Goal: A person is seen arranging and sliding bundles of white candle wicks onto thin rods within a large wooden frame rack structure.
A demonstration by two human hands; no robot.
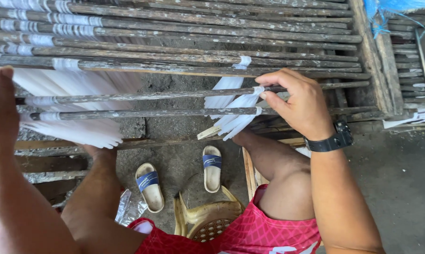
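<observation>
A wooden rack (175,66) of long, weathered sticks lies across in front of me. White strips (76,127) hang in thick bunches from the sticks at the left, and a smaller bunch of white strips (233,117) hangs at the middle. My right hand (297,101) pinches the top of that smaller bunch against a dark stick (151,96). A black watch is on its wrist. My left hand (0,108) is at the far left edge, closed around the ends of two sticks.
Two beige sandals (149,186) with blue straps lie on the dirt floor between my knees. I sit on a yellow plastic stool (208,221) in red shorts. A blue sheet (391,9) and another rack are at the upper right.
</observation>
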